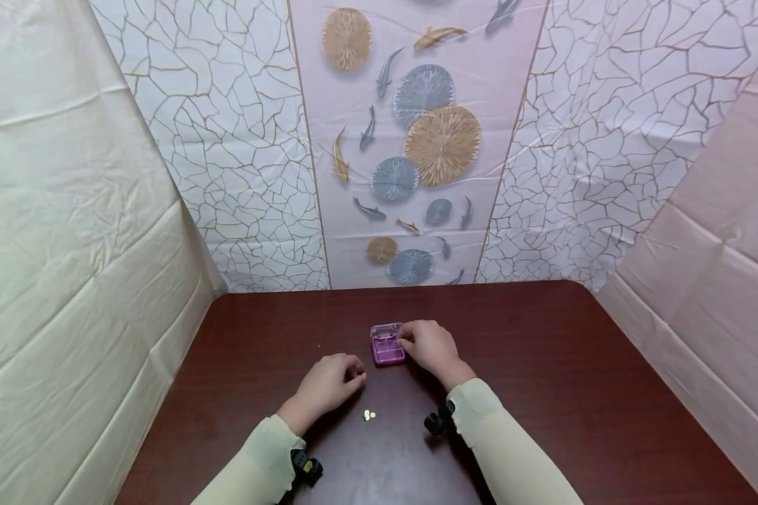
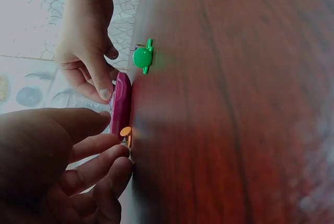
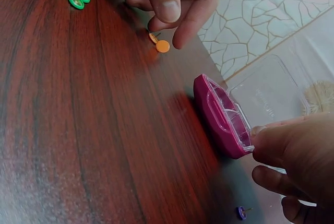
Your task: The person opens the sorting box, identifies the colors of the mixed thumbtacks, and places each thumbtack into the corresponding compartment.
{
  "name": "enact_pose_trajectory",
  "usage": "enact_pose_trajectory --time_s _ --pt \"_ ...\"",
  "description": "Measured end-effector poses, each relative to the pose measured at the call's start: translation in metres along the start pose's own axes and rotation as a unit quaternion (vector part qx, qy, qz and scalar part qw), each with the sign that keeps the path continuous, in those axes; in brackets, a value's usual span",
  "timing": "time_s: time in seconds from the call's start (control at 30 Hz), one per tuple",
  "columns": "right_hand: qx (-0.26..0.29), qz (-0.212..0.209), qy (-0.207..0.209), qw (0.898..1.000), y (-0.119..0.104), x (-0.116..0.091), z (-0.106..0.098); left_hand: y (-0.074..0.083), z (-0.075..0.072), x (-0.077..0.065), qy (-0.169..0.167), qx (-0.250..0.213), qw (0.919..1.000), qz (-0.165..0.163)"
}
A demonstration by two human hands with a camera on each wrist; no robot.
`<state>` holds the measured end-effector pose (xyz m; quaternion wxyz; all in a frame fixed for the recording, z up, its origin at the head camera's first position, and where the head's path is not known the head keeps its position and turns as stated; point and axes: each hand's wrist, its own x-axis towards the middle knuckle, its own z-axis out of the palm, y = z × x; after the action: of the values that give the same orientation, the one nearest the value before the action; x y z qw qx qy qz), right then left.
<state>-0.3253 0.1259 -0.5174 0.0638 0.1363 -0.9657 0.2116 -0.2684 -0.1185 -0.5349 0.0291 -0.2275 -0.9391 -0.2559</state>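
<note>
A small magenta case [image 1: 388, 351] with divided compartments lies on the table, its clear lid [image 3: 269, 91] raised. At the case's right side, my right hand [image 1: 431, 347] pinches the rim with thumb and fingers; whatever lies behind the thumb is hidden. My left hand [image 1: 330, 382] is left of the case and nearer to me, with its fingers loosely bent and thumb apart. Close by its fingertips, orange thumbtacks [image 3: 163, 46] rest on the tabletop. In the right wrist view a purple thumbtack [image 3: 241, 213] lies past the case, near my right fingers.
Several green thumbtacks [image 3: 76, 1] sit in a small group on the dark red-brown table [image 1: 512, 337], in front of the case. Patterned cloth [image 1: 253, 175] hangs behind the table's back edge, with plain cloth on both sides. Each wrist wears a small black camera [image 1: 439, 419].
</note>
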Motion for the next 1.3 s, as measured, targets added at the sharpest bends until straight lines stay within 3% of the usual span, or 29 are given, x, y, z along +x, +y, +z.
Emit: enact_pose_trajectory --time_s 0.27,0.5,0.83,1.3 --pt "0.013 -0.002 0.019 1.0 0.006 -0.002 -0.002 0.003 -0.003 0.003 -0.01 0.003 0.9999 -0.004" --pt "0.03 0.018 -0.005 0.999 0.02 -0.008 -0.013 0.007 -0.004 0.003 -0.015 -0.003 0.9999 -0.008" --pt "0.005 -0.003 -0.042 0.999 0.041 -0.023 -0.027 0.003 -0.004 -0.001 -0.014 -0.012 0.9994 -0.029" --pt "-0.011 -0.025 -0.069 0.997 0.044 -0.04 -0.027 0.005 0.005 -0.002 0.015 -0.007 0.9997 -0.021"
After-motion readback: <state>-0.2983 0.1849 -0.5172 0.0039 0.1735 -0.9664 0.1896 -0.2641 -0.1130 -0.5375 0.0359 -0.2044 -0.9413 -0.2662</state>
